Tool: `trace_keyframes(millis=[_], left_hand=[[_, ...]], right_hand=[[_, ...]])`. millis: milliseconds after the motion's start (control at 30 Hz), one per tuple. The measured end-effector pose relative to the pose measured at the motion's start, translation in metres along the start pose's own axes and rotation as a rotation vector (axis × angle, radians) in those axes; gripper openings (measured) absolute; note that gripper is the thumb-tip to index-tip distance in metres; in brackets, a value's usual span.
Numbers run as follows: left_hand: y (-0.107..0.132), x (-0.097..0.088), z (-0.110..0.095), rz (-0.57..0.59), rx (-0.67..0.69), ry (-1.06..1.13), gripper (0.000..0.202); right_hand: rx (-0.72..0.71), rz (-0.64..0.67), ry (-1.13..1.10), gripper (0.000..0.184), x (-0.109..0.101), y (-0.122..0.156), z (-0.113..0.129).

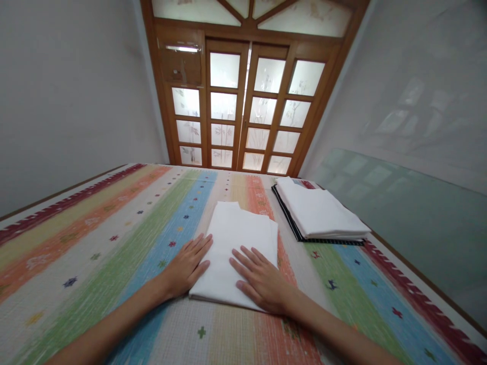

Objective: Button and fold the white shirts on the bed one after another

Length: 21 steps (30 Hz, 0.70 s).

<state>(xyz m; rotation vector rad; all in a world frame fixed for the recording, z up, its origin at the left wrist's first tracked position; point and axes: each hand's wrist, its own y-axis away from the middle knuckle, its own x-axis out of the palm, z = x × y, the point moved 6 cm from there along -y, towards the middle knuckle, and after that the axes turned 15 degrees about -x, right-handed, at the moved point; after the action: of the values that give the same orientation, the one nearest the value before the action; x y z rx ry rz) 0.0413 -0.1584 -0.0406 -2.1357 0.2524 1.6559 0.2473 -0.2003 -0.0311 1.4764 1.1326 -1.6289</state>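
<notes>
A folded white cloth (232, 228), perhaps a garment, lies flat in front of me with its layers slightly offset at the far and right edges. My left hand (187, 267) rests at its left edge, fingers stretched out and the fingertips on the fabric. Across its right side lies my right hand (261, 279), palm down with the fingers spread. Neither hand grips anything. To the right is a stack of folded white cloth (319, 208) with a dark, thin-striped folded cloth (287, 215) underneath.
A striped, patterned cover (125, 243) spreads under everything. Along the right side stands a pale green panel (411, 203) against the wall. Wooden doors with frosted panes (243, 106) close off the far end, between two pale walls.
</notes>
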Motion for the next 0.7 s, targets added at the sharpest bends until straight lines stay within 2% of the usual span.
trace_keyframes(millis=[200,267,333,433,533,600,667,700], left_hand=[[0.021,-0.010,0.003,0.093,0.087,0.045,0.073],[0.028,-0.010,0.007,0.145,0.093,0.134,0.080],[0.032,-0.009,0.012,0.226,0.038,0.317,0.085],[0.028,-0.013,0.021,0.311,-0.202,0.852,0.073],[0.015,-0.017,0.028,0.298,-0.514,1.409,0.062],[0.006,-0.013,0.032,0.288,-0.738,1.573,0.058],[-0.004,-0.008,0.037,0.296,-0.912,1.589,0.052],[-0.010,-0.006,0.039,0.318,-0.955,1.569,0.049]], right_hand=[[0.243,-0.095,0.036,0.053,0.011,0.031,-0.037],[0.332,-0.135,-0.015,0.053,0.017,0.043,-0.053],[0.448,-0.221,-0.127,0.058,0.022,0.055,-0.070],[0.661,-0.463,-0.425,0.068,0.021,0.070,-0.089],[0.783,-0.768,-0.855,0.070,0.013,0.073,-0.091],[0.869,-0.930,-1.118,0.068,0.005,0.074,-0.086],[0.981,-1.037,-1.292,0.065,-0.002,0.075,-0.080],[1.027,-1.070,-1.351,0.064,-0.006,0.076,-0.077]])
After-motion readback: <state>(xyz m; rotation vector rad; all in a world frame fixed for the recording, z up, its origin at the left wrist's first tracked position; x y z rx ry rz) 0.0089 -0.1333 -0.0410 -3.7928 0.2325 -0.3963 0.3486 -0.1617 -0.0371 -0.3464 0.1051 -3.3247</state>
